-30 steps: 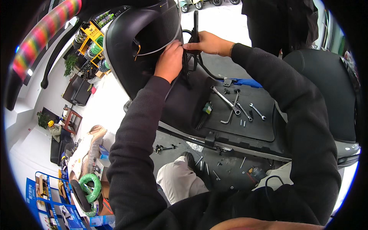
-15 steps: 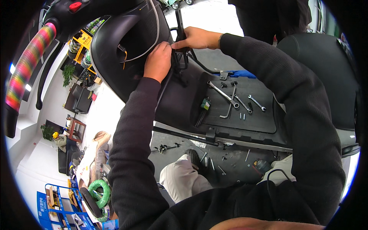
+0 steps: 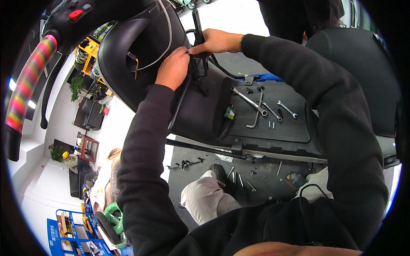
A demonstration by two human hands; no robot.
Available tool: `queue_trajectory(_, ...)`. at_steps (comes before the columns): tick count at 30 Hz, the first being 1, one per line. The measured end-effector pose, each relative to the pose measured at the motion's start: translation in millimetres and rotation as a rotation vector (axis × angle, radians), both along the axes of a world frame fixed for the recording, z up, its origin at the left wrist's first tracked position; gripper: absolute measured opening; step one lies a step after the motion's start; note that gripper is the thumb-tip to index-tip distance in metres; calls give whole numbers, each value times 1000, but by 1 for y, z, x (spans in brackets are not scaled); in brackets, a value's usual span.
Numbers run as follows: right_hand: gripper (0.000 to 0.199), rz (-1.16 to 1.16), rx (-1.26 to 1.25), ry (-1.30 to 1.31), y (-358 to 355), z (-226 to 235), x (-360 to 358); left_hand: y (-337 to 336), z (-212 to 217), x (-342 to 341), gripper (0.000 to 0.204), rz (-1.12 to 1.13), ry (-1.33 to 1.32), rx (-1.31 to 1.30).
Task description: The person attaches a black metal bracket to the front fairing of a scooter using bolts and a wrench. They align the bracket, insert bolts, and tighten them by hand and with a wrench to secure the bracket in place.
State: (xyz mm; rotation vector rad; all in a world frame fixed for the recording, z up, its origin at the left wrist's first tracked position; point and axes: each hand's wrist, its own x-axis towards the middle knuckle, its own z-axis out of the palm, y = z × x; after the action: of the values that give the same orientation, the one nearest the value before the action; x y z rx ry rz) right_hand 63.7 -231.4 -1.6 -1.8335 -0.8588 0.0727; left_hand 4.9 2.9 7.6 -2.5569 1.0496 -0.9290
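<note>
A black scooter body (image 3: 205, 106) fills the middle of the view, its curved front panel (image 3: 128, 55) rising at the upper left and its flat footboard (image 3: 273, 123) stretching to the right. A handlebar with a rainbow-striped grip (image 3: 25, 85) arcs along the left rim, and a dark seat (image 3: 354, 64) sits at the upper right. The person's dark sleeves reach up from the lower edge toward the junction of the front panel and the footboard. The left hand (image 3: 173, 68) is curled, fingers bent against the inner edge of the front panel where a thin grey cable (image 3: 164, 47) loops; whether it grips anything cannot be told. The right hand (image 3: 215, 41) is closed around an upright black bar (image 3: 198, 30) at the front end of the footboard, thumb and fingers pinching it, just beside the left hand. On the footboard's middle lie several wrenches (image 3: 250, 99), crossing one another, with a smaller spanner (image 3: 287, 109) nearer its right edge and a few small bolts (image 3: 270, 124) just below them. A small green-and-black tool (image 3: 229, 113) rests at the footboard's left edge. On the floor below the footboard lie scattered screws and small parts (image 3: 184, 163), near the person's light trouser knee (image 3: 205, 200).
</note>
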Motion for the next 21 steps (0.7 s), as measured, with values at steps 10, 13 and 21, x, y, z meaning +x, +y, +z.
queue_trajectory(10,49,-26,-43,-13,-3,6,-5,-8,-6,4,16,64,22,-101)
queue_trajectory(13,49,-18,-18,-10,-2,8,-9,-4,-5,5,18,27,12,-73)
queue_trajectory(21,48,11,-29,24,-3,8,-8,0,2,2,17,-11,70,-14)
